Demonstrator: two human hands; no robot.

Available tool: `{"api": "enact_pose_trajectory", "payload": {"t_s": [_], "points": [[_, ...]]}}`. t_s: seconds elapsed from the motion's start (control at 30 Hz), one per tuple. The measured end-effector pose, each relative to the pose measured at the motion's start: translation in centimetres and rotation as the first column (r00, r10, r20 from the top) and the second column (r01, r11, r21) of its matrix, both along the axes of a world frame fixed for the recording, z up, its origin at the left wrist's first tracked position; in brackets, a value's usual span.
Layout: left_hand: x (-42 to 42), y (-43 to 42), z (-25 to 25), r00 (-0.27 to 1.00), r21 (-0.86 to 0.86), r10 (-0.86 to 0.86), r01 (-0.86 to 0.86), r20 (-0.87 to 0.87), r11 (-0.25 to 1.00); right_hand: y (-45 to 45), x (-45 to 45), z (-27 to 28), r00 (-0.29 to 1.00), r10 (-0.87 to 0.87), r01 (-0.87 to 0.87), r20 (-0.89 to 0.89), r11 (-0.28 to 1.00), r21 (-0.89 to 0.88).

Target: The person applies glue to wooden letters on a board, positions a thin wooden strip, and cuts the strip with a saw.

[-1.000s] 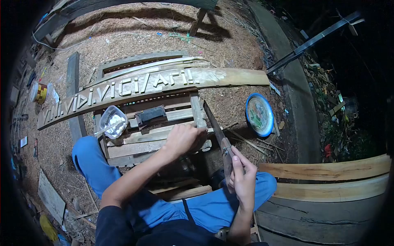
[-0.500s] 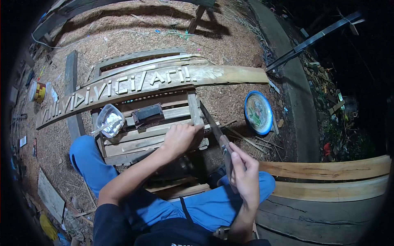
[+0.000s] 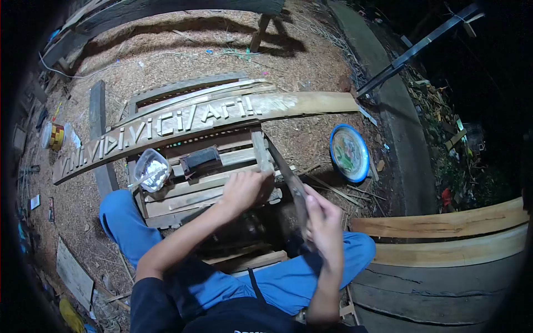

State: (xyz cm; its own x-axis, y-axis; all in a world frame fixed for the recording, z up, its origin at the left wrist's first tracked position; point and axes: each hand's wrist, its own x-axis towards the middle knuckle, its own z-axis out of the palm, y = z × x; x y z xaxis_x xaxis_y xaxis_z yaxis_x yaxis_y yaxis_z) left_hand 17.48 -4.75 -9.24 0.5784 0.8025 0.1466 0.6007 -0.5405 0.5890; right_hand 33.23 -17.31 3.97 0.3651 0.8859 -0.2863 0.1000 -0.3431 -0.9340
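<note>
My right hand [image 3: 324, 223] is closed around the near end of a long, dark saw [image 3: 290, 176], whose blade slants away to the upper left, past the corner of a slatted wooden frame. Its teeth cannot be made out. My left hand [image 3: 244, 190] is a fist at the frame's [image 3: 261, 152] right edge, close beside the blade; whatever it grips is hidden. Beyond the hands lies a long board [image 3: 322, 103] with raised letters made of thin wood strips. A clear tub [image 3: 152, 170] of white paste with a stick in it stands on the frame, beside a dark block [image 3: 200, 161].
A round blue-rimmed tray [image 3: 350, 152] lies on the sawdust to the right, with loose wood strips [image 3: 338, 190] near it. Two pale planks [image 3: 438, 222] rest at the lower right. At the left are a yellow-and-red container [image 3: 54, 136] and a flat board [image 3: 75, 273].
My right hand has shifted a little up and left along with the saw. My left hand stays at the frame's edge. The whole view has tilted slightly.
</note>
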Motion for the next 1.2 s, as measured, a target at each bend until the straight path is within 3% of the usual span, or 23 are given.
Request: {"api": "enact_pose_trajectory", "payload": {"t_s": [0.1,0.13,0.2,0.37,0.4,0.43,0.5,0.53,0.57,0.63,0.67,0.7,0.8,0.87,0.97,1.07,1.1,1.17,1.2], "points": [[0.0,-0.1,2.0,0.999,-0.071,-0.001,-0.002,-0.049,0.997,-2.1,1.8,3.5,0.997,0.004,-0.008,-0.074,0.998,-0.056],[-0.1,0.2,1.2,0.998,0.008,-0.037,0.037,-0.052,0.999,-2.1,1.8,3.4,0.997,-0.002,-0.002,-0.072,0.999,-0.054],[0.1,0.1,1.4,0.999,0.007,-0.031,0.032,-0.043,0.999,-1.6,1.1,2.4,0.997,-0.014,0.010,-0.076,0.999,-0.047],[-0.1,0.1,0.5,1.000,0.003,-0.018,0.018,-0.026,1.000,-2.2,1.7,2.3,0.990,0.044,-0.046,0.134,0.999,0.010],[-0.1,0.0,0.8,0.999,-0.014,-0.014,0.013,-0.044,1.000,-2.8,2.0,3.9,0.999,0.031,-0.032,-0.010,0.998,-0.062],[0.1,0.0,1.0,0.998,-0.025,-0.014,0.013,-0.062,1.000,-2.5,1.7,3.6,0.999,0.034,-0.034,-0.008,0.997,-0.065],[0.1,0.2,0.6,0.998,0.006,-0.033,0.033,-0.048,0.999,-1.4,1.0,1.8,0.997,0.036,-0.035,0.061,0.999,-0.011],[0.0,0.2,0.4,0.998,0.030,-0.052,0.053,-0.036,0.998,-0.7,3.3,-4.2,0.973,0.139,-0.187,0.183,0.942,0.279],[0.0,0.0,0.6,0.997,0.028,-0.063,0.064,-0.040,0.998,-1.1,3.0,-3.1,0.976,0.129,-0.176,0.178,0.944,0.278],[-0.1,0.1,1.6,0.997,-0.025,-0.028,0.027,-0.068,0.999,-1.2,1.5,1.4,0.988,0.058,-0.063,0.141,0.998,0.031],[0.1,0.0,1.5,0.998,-0.024,-0.025,0.023,-0.066,0.999,-2.1,2.0,2.8,0.984,0.090,-0.096,0.153,0.995,0.029],[0.3,-0.1,1.3,0.995,-0.019,-0.029,0.027,-0.100,0.999,-2.9,2.1,4.7,0.997,0.049,-0.040,0.063,0.990,-0.137],[0.3,0.0,1.9,0.991,-0.007,-0.026,0.025,-0.129,1.000,-2.5,2.0,4.1,0.972,0.112,-0.099,0.206,0.992,-0.074],[0.4,-0.7,3.0,0.987,-0.024,-0.021,0.017,-0.162,1.000,-2.6,2.5,5.6,1.000,0.022,-0.024,-0.016,0.989,-0.143],[0.4,-0.4,1.0,0.996,-0.011,-0.033,0.033,-0.086,0.999,-3.6,2.3,5.0,0.995,0.034,-0.044,-0.097,0.993,-0.108],[1.0,-0.9,-0.5,0.991,0.123,0.004,0.013,-0.135,0.992,-2.8,1.6,4.9,0.997,0.017,-0.025,-0.070,0.993,-0.113],[0.8,-1.2,0.3,0.991,0.116,-0.010,0.026,-0.137,0.993,-2.9,1.9,5.1,0.999,-0.004,-0.001,-0.043,0.992,-0.125],[0.5,-0.7,3.0,0.983,-0.066,-0.043,0.031,-0.178,0.997,-3.6,3.4,5.6,0.996,-0.005,-0.007,-0.091,0.992,-0.127],[0.5,-0.8,1.7,0.993,-0.019,-0.053,0.051,-0.106,0.999,-3.5,3.7,5.6,0.995,0.035,-0.046,-0.094,0.992,-0.119]]}}
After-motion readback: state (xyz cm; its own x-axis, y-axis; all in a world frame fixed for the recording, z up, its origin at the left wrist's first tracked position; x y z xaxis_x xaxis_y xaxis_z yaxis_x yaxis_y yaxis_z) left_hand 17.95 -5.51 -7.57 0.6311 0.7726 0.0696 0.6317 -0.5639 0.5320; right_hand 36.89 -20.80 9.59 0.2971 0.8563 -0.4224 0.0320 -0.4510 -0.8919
